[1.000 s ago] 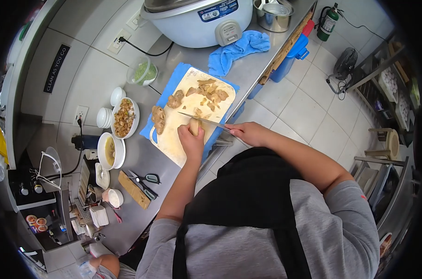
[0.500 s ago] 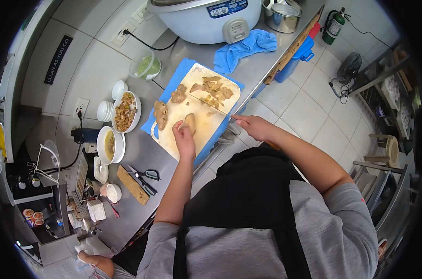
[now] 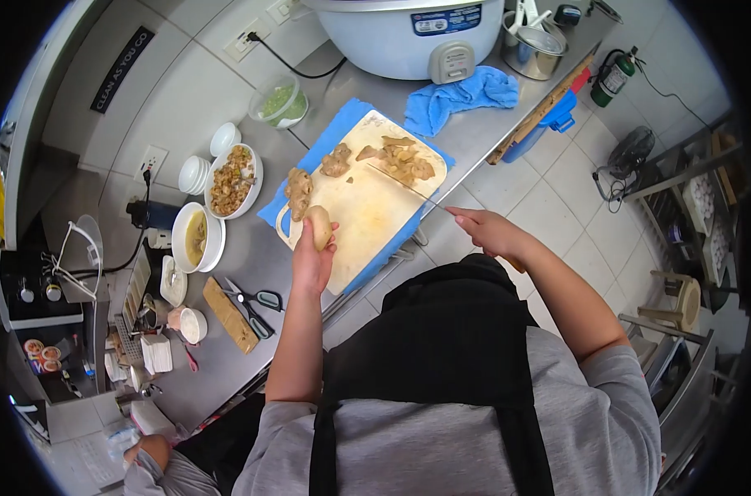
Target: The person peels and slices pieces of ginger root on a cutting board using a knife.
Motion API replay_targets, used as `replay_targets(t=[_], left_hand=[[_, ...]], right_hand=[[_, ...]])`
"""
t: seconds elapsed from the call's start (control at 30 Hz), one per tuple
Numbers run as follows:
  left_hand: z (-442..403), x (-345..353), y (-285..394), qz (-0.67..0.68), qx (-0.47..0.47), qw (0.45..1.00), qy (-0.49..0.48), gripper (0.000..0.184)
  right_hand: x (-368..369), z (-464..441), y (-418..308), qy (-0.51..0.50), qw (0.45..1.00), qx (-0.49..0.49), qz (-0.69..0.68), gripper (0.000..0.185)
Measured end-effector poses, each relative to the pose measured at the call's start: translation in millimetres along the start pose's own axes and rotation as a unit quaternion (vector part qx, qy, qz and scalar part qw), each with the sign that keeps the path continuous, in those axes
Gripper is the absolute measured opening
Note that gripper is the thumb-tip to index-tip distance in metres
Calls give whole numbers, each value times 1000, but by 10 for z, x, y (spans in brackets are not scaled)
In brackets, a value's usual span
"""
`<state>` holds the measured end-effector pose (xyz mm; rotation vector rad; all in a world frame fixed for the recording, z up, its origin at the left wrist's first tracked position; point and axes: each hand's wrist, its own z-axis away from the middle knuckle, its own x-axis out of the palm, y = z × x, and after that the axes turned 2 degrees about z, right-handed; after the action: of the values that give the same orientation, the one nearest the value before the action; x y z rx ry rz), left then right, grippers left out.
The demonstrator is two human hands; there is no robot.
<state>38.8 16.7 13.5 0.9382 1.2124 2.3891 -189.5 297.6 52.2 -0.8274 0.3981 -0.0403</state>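
My left hand (image 3: 316, 252) holds a pale peeled piece of ginger (image 3: 318, 227) above the lower left part of the white cutting board (image 3: 359, 227). In my right hand (image 3: 493, 233), at the counter's front edge, is a knife (image 3: 408, 187), its blade reaching over the board to the peelings. Brown peelings and scraps (image 3: 404, 161) lie in a pile at the board's upper right. Two unpeeled ginger pieces rest near its left edge, one (image 3: 298, 192) lower and one (image 3: 337, 160) higher. A blue cloth (image 3: 342, 116) lies under the board.
Left of the board stand a bowl of browned chopped food (image 3: 231, 182), a bowl with yellowish liquid (image 3: 195, 238), scissors (image 3: 251, 307) and a wooden block (image 3: 231, 316). A rice cooker (image 3: 408, 41) and blue towel (image 3: 458, 99) are beyond. Another person's arm (image 3: 148, 456) shows at lower left.
My left hand has lifted the ginger off the board's middle and moved left with it, turning it upward. The knife has swung away from the ginger toward the peelings, and the camera view has shifted.
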Motion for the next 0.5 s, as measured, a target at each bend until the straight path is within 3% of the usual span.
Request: replay_targets(t=[0.13,0.2,0.3,0.37,0.4,0.43,0.47,0.5], left_hand=[[6,100,66,34,-4,999,-27,46],[49,120,111,44,-10,998,-36,46],[32,40,160,79,-18,996,-43,44],[-58,-114,144,-51,-42,992,109,41],[-66,-165,180,-50,-41,992,104,41],[-63,-223,212,-315,-1,941,124,40],[-58,-267,228,-556,42,819,136,40],[-68,-329,189,-555,44,820,132,40]], right_hand=[[301,-46,270,107,973,-159,126,45],[377,7,255,105,967,-117,200,47],[512,-62,366,226,909,-191,293,55],[485,-53,388,231,911,-180,292,55],[465,-18,352,234,913,-168,287,54],[451,16,330,238,913,-166,289,54],[437,46,306,218,922,-157,280,53],[421,75,277,199,930,-148,271,52]])
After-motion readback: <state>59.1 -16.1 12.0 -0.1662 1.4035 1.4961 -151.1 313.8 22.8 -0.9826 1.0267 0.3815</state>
